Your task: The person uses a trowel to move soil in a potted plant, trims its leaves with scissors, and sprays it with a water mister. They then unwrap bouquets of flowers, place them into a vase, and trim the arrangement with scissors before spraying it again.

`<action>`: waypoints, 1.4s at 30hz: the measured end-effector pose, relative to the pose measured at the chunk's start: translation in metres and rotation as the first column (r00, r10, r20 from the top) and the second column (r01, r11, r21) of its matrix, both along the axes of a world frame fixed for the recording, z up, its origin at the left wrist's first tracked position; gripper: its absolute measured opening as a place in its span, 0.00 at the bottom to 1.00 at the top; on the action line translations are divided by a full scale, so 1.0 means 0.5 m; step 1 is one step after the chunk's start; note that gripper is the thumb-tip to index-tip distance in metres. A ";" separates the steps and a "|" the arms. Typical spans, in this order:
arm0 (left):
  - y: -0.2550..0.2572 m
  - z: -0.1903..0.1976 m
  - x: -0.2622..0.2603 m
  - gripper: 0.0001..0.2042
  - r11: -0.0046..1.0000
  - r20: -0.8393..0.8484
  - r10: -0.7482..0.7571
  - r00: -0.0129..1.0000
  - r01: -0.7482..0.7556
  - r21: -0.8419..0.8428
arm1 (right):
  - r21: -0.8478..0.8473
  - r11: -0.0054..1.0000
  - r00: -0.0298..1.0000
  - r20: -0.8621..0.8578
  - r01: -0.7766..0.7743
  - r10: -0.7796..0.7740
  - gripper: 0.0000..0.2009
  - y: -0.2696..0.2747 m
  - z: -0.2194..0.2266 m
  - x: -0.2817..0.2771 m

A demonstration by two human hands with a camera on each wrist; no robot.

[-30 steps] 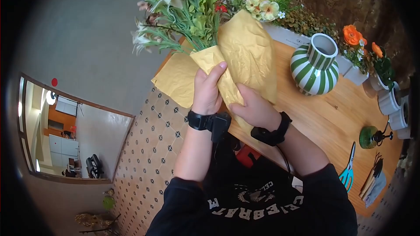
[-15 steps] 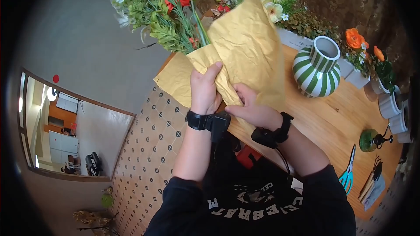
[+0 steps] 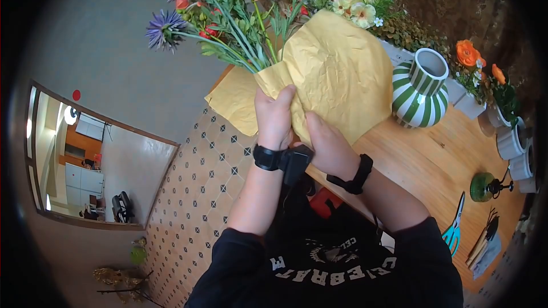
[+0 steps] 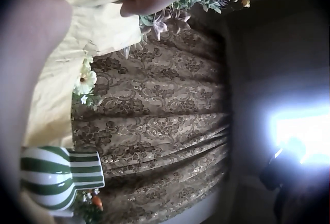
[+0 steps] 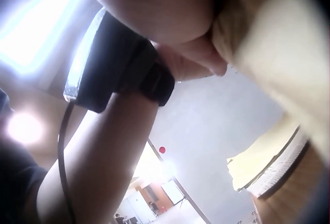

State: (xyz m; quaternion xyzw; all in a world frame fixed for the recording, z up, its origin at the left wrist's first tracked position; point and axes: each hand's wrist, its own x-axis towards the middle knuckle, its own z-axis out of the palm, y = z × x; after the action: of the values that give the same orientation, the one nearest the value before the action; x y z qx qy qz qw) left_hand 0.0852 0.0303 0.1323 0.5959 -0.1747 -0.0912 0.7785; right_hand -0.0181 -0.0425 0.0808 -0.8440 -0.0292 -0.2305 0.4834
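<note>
In the head view my left hand (image 3: 274, 117) grips the lower part of a flower bouquet (image 3: 240, 34), thumb over the yellow wrapping paper (image 3: 339, 74) gathered round its stems. Purple, red, white and brownish blooms fan out above the paper's folded edge. Close beside it on the right, my right hand (image 3: 331, 147) holds the wrap lower down, its thumb against the paper and its other fingers hidden behind. A broad flap of the wrap spreads to the right, overlapping the striped vase in this view. The right wrist view shows pale paper (image 5: 289, 43) close against the hand.
A green-and-white striped vase (image 3: 421, 94) stands on the wooden table (image 3: 411, 159). To its right are white pots, a green spray bottle (image 3: 482, 187), scissors (image 3: 455, 225) and small tools (image 3: 485, 239). More yellow paper (image 3: 234, 100) lies at the table's left corner. Planter flowers (image 3: 362, 11) line the back.
The bouquet has turned, bringing purple blooms to the left and white and brownish ones to the top. The paper flap has swung right and spread wider. My right hand has moved closer to the left.
</note>
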 end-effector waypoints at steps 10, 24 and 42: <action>0.026 0.002 -0.004 0.16 0.967 -0.162 -0.199 0.967 0.167 -0.194 | 0.775 0.548 0.850 -0.027 -0.315 0.526 0.15 -0.029 0.024 0.008; 0.048 0.012 -0.016 0.18 0.947 -0.164 -0.311 0.936 0.291 -0.137 | 0.593 0.777 0.965 -0.001 -0.210 0.261 0.12 -0.014 -0.026 0.023; 0.031 0.001 0.004 0.12 0.950 -0.221 -0.215 0.951 0.150 -0.275 | 0.837 0.456 0.797 -0.040 -0.303 0.602 0.19 -0.030 0.022 0.010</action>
State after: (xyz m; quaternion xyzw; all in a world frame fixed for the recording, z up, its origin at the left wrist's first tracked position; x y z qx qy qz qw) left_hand 0.0869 0.0458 0.1330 0.4557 -0.1409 -0.2140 0.8524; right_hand -0.0131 -0.0574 0.0917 -0.5213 -0.0689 0.0666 0.8480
